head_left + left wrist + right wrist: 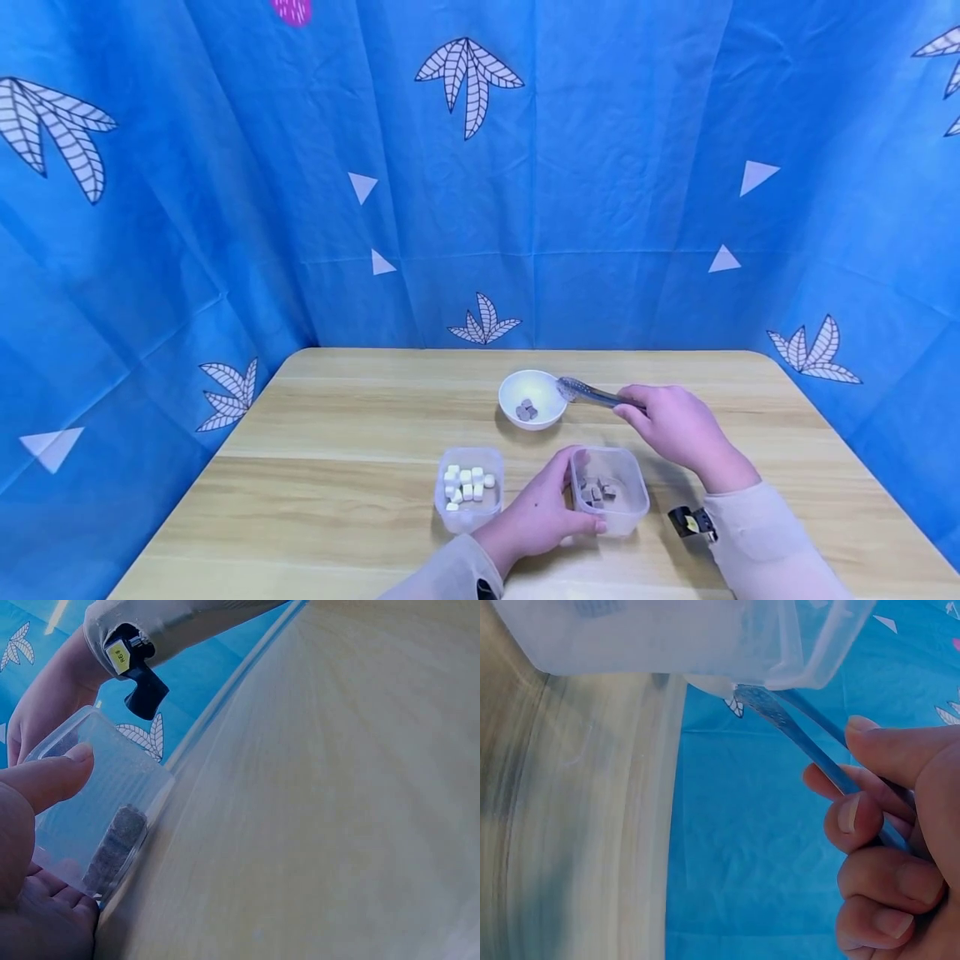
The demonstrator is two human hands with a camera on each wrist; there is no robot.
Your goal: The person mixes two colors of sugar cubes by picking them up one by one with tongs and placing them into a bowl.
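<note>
My right hand [678, 429] grips a pair of metal tongs [600, 396], their heads at the right rim of a white bowl [536, 385]. A few grey-brown pieces [527, 410] lie in the bowl. In the right wrist view, fingers and thumb wrap the two arms of the tongs [810, 746], whose heads are partly hidden by a plastic box. My left hand [542, 508] holds that clear box [628, 523] by its left side, thumb at the near wall. Several grey-brown cubes [597, 492] sit inside it, and show through the wall in the left wrist view [116, 847].
Left of my left hand stands a second clear box [450, 523] with several white cubes [467, 479]. Everything rests on a light wooden table [300, 500]. A blue patterned curtain [600, 167] hangs behind the table and along both sides.
</note>
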